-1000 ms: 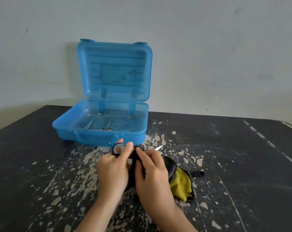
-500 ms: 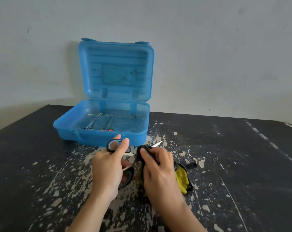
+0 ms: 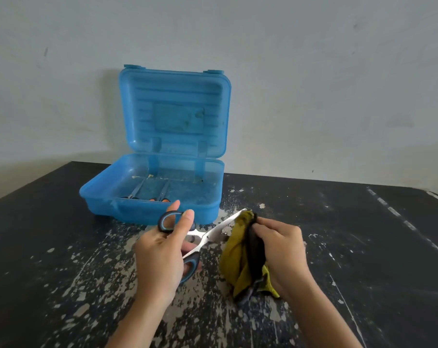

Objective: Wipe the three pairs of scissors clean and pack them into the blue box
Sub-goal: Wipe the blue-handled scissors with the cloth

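While the left hand (image 3: 160, 257) grips the open scissors (image 3: 202, 237) by their handles above the surface (image 3: 62, 247), the right hand (image 3: 283, 249) clutches a yellow cloth (image 3: 238, 259) around one blade tip, near the blue box (image 3: 150, 209).

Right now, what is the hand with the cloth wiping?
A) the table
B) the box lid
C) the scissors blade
C: the right hand bunches the yellow cloth at the blade tip of the scissors, whose handles the left hand grips.

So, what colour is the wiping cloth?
The cloth is olive-yellow with a black part; the head view shows it.
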`<state>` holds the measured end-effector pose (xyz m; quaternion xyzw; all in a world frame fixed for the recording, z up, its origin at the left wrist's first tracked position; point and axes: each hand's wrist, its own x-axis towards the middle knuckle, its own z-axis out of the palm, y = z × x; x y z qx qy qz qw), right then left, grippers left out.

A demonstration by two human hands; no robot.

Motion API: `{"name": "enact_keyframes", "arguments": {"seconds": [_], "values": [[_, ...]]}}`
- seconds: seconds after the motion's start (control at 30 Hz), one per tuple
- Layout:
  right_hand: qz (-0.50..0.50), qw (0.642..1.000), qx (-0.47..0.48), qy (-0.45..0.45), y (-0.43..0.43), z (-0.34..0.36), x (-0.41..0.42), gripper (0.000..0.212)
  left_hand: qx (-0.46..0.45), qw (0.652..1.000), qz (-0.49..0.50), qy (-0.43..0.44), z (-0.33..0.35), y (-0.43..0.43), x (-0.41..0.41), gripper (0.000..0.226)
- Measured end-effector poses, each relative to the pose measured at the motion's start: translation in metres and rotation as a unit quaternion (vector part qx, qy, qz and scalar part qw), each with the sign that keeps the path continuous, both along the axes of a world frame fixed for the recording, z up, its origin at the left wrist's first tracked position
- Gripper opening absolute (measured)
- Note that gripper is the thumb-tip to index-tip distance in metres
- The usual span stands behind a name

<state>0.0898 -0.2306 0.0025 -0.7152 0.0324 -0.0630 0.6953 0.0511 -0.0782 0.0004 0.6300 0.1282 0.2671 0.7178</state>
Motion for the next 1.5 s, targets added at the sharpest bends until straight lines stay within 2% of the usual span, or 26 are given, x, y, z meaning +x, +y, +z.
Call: {"name": "enact_keyframes", "arguments": {"seconds": [0.07, 0.13, 0.2, 0.27, 0.37, 0.43, 0.47, 0.5, 0.53, 0.57, 0.6, 0.63, 0.67, 0.77, 0.83, 0.87, 0.97, 1.03, 1.1, 1.17, 1.23, 1.27, 1.33, 1.4, 1.43, 1.5], "values": [[0.058, 0.989, 0.118, 0.063, 0.003, 0.006, -0.006, 0.032, 0.028, 0.999, -0.012, -0.015, 0.003, -0.004, -0.004, 0.009], [0.065, 0.966, 0.223, 0.117, -0.002, 0.006, -0.004, 0.025, 0.06, 0.998, -0.024, -0.019, 0.003, -0.004, -0.006, 0.028], [0.06, 0.939, 0.304, 0.147, -0.012, 0.005, 0.004, 0.02, 0.07, 0.997, -0.03, -0.013, 0.005, -0.005, -0.008, 0.033], [0.036, 0.925, 0.349, 0.146, -0.023, 0.002, 0.012, 0.022, 0.081, 0.996, -0.035, -0.016, 0.005, -0.005, -0.009, 0.025], [0.018, 0.922, 0.38, 0.07, -0.035, 0.008, 0.015, 0.019, 0.096, 0.995, -0.034, -0.015, 0.002, -0.006, -0.009, 0.007], [0.015, 0.947, 0.322, 0.004, -0.032, 0.012, 0.008, 0.015, 0.092, 0.996, -0.02, -0.004, 0.001, -0.005, -0.005, 0.017], [0.014, 0.965, 0.261, -0.032, -0.025, 0.012, 0.002, 0.018, 0.09, 0.996, -0.008, 0.0, 0.0, -0.005, -0.004, 0.024], [0.014, 0.982, 0.167, -0.081, -0.014, 0.009, -0.005, 0.023, 0.083, 0.997, -0.001, 0.001, -0.001, -0.005, -0.003, 0.027], [0.012, 0.987, 0.023, -0.158, -0.002, 0.004, -0.012, 0.025, 0.075, 0.997, 0.001, 0.003, 0.0, -0.005, -0.003, 0.028], [0.011, 0.956, -0.138, -0.257, 0.009, -0.003, -0.016, 0.025, 0.07, 0.998, -0.003, 0.005, 0.0, -0.006, -0.004, 0.027], [0.014, 0.903, -0.271, -0.332, 0.016, -0.013, -0.016, 0.026, 0.072, 0.997, -0.005, 0.01, 0.001, -0.006, -0.005, 0.025], [0.002, 0.848, -0.367, -0.383, 0.02, -0.026, -0.01, 0.026, 0.075, 0.997, -0.004, 0.013, 0.001, -0.005, -0.005, 0.025], [-0.008, 0.828, -0.401, -0.392, 0.021, -0.032, -0.003, 0.027, 0.08, 0.997, -0.001, 0.015, 0.0, -0.004, -0.005, 0.026], [-0.057, 0.879, -0.377, -0.286, 0.01, -0.031, 0.013, 0.028, 0.054, 0.999, -0.002, 0.007, -0.001, -0.001, -0.003, 0.016], [-0.062, 0.917, -0.34, -0.198, -0.002, -0.033, 0.02, 0.03, 0.038, 0.999, -0.002, 0.008, -0.003, -0.001, -0.001, 0.024], [-0.069, 0.923, -0.331, -0.185, -0.005, -0.032, 0.018, 0.03, 0.034, 0.999, 0.0, 0.013, -0.004, -0.001, 0.0, 0.028], [-0.076, 0.909, -0.318, -0.259, 0.001, -0.027, 0.003, 0.028, -0.005, 1.0, 0.013, 0.021, -0.002, -0.001, 0.002, 0.018], [-0.045, 0.897, -0.354, -0.26, 0.005, -0.031, 0.001, 0.029, -0.054, 0.998, 0.018, 0.022, -0.001, 0.0, 0.002, 0.008], [-0.032, 0.907, -0.372, -0.193, -0.001, -0.037, 0.009, 0.031, -0.079, 0.997, 0.018, 0.014, 0.0, 0.002, 0.002, 0.015], [-0.04, 0.919, -0.368, -0.133, -0.01, -0.038, 0.016, 0.034, -0.119, 0.992, 0.027, 0.007, 0.003, 0.004, 0.003, 0.009], [-0.061, 0.92, -0.378, -0.084, -0.013, -0.033, 0.017, 0.037, -0.143, 0.988, 0.049, 0.002, 0.005, 0.005, 0.005, 0.023], [-0.079, 0.908, -0.407, -0.059, -0.01, -0.028, 0.013, 0.037, -0.161, 0.985, 0.061, -0.001, 0.004, 0.006, 0.006, 0.03], [-0.132, 0.874, -0.46, -0.086, 0.003, -0.021, 0.0, 0.036, -0.193, 0.978, 0.076, 0.001, 0.003, 0.006, 0.006, 0.043], [-0.13, 0.878, -0.415, -0.201, 0.021, -0.013, -0.018, 0.027, -0.211, 0.974, 0.082, 0.011, 0.001, 0.003, 0.006, 0.042], [-0.08, 0.888, -0.389, -0.232, 0.029, -0.01, -0.027, 0.023, -0.217, 0.973, 0.08, 0.012, 0.002, -0.001, 0.005, 0.036], [0.063, 0.916, -0.339, -0.202, 0.043, -0.008, -0.037, 0.024, -0.218, 0.973, 0.071, 0.01, 0.004, -0.01, 0.002, 0.035]]}}
